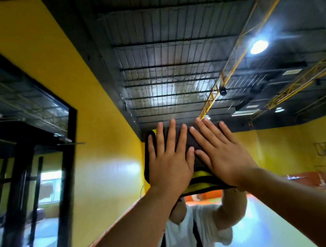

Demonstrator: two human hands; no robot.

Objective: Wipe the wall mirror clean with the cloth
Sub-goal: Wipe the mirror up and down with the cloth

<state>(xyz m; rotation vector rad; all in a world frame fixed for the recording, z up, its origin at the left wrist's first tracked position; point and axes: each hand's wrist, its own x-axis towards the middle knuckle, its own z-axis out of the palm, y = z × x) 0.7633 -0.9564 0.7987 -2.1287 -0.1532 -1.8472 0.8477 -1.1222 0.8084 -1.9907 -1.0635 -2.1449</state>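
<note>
The black and yellow cloth (201,182) lies flat on the wall mirror (277,144), up high, under the left hand (168,160) and the right hand (225,156). Each grip is wide, with fingers straight and spread, pressing and not pinching. So the cloth could slide down or bunch up. Some fingertips (171,122) poke past its top and may smudge the glass. The white shirt (204,223) seen in the mirror has a tiny mark, too small to read.
</note>
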